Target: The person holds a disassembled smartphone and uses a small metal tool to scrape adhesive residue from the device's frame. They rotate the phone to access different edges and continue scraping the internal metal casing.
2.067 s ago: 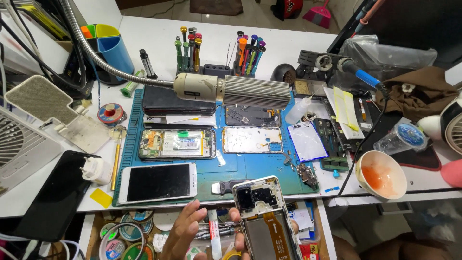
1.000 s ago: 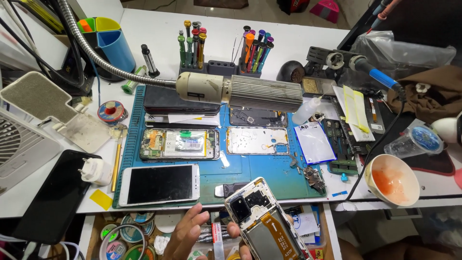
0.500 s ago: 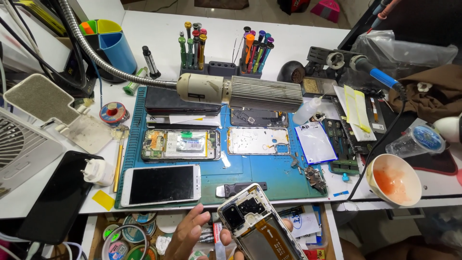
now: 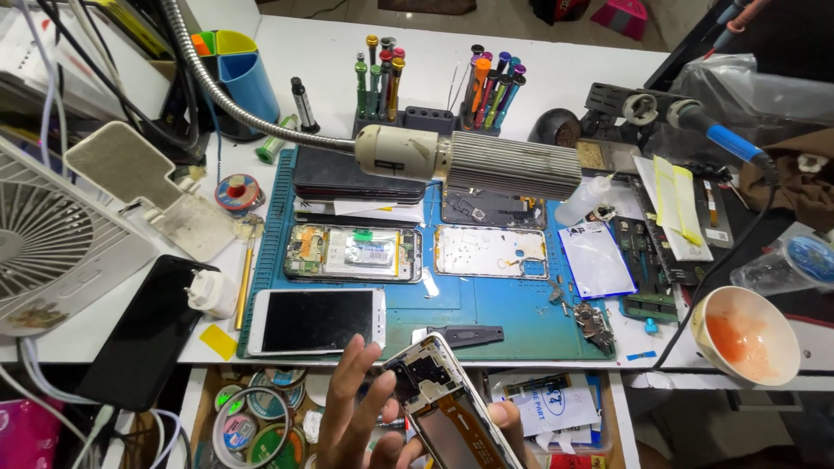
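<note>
Down at the near edge of the desk (image 4: 539, 78), both hands hold an opened phone (image 4: 452, 408) with its back off, tilted over the open drawer (image 4: 261, 417) of tape rolls. The left hand (image 4: 356, 417) has its fingers (image 4: 347, 369) spread wide, only lightly touching the phone's left side. The right hand (image 4: 504, 426) is mostly hidden beneath the phone; it seems to grip the frame from below, though I cannot be sure. For steady handling, the phone wants support along its edges, keeping fingertips off the exposed circuit parts. A white phone (image 4: 317, 320) lies face up on the blue mat (image 4: 486, 304) just beyond, under the lamp (image 4: 469, 161).
</note>
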